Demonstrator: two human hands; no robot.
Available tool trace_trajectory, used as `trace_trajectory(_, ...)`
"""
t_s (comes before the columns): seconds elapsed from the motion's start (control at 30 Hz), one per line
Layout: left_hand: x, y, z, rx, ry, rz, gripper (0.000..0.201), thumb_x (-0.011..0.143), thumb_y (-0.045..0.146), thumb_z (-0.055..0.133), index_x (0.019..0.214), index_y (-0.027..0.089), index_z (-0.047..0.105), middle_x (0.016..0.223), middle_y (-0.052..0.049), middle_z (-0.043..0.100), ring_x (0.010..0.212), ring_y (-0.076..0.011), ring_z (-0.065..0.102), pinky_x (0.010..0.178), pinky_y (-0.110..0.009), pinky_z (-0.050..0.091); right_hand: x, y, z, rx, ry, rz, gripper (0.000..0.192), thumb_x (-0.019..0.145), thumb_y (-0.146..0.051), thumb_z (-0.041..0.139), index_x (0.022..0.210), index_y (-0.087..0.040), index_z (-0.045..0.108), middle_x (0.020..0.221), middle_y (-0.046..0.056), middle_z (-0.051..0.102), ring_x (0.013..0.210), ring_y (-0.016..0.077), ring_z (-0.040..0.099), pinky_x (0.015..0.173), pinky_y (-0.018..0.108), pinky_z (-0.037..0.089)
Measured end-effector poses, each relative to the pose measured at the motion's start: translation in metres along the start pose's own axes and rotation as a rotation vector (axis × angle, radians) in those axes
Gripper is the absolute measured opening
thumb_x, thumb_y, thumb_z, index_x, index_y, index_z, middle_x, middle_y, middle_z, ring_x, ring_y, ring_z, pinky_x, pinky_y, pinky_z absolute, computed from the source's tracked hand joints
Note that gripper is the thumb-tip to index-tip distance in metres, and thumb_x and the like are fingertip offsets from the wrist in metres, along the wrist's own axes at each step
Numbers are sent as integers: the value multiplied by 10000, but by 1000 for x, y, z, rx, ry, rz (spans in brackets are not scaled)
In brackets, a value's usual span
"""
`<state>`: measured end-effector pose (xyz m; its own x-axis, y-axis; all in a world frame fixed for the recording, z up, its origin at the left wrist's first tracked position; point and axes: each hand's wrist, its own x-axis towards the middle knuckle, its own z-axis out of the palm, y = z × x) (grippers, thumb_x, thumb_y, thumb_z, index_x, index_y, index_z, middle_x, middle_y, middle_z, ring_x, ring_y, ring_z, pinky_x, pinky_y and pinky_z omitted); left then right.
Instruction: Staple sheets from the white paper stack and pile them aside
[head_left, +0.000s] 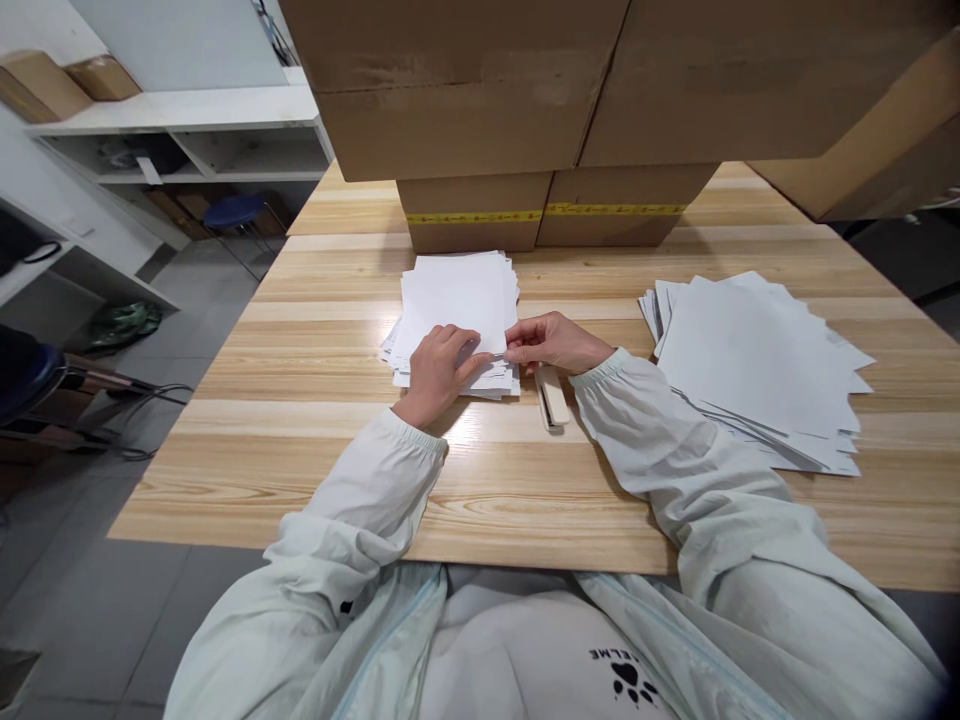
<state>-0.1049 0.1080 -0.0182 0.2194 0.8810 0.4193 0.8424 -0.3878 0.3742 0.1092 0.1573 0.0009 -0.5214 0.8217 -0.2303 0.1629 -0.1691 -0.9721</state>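
Left hand [439, 370] lies flat on the paper stack [457, 300] at table [300, 400] centre; right hand [551, 342] pinches the top sheets' near corner. Stapler [553, 397] beside it, part hidden by the sleeve. Boxes [480, 210] cut off above.

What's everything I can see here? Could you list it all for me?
paper stack: one, white, table centre, under both hands
loose paper pile: one, white, fanned out, table right
stapler: one, beige, beside the right wrist
cardboard boxes: several, brown, stacked at the table's far side
table: one, light wood
shelves: white, far left
stool: one, blue, by the shelves
left hand: resting on the stack's near edge
right hand: pinching a sheet's corner
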Motion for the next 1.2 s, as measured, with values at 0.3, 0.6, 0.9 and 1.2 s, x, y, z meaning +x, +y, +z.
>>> trace_trajectory(0.3, 1, 0, 1, 14, 11, -12, 316, 936, 513, 590, 1003, 223, 696, 940, -61, 690, 907, -225, 592, 759, -334, 439, 0, -1, 4, -17, 30, -4, 409, 526, -398, 923, 752, -137, 704, 623, -20, 636, 530, 67, 532, 489, 206, 465)
trace_trajectory(0.6, 3, -2, 4, -24, 50, -26, 392, 895, 593, 604, 971, 224, 711, 897, -62, 696, 880, -218, 604, 738, -324, 440, 3, 4, 10, -10, 125, -97, 405, 492, -422, 910, 705, -138, 716, 575, -26, 604, 510, 70, 471, 473, 226, 389)
trace_trajectory(0.9, 4, -1, 2, -61, 52, -45, 351, 892, 554, 636, 957, 216, 706, 898, -54, 711, 877, -211, 607, 752, -318, 448, 4, 4, 10, 6, 130, -123, 388, 522, -404, 893, 760, -137, 742, 621, -16, 629, 551, 76, 494, 509, 227, 391)
trace_trajectory(1.2, 8, 1, -1, -241, 170, -236, 241, 924, 302, 552, 700, 215, 527, 664, 15, 564, 680, -149, 521, 673, -288, 405, 1, 0, 8, -77, 103, -109, 389, 549, -447, 870, 745, -147, 716, 639, -14, 626, 556, 82, 480, 512, 237, 376)
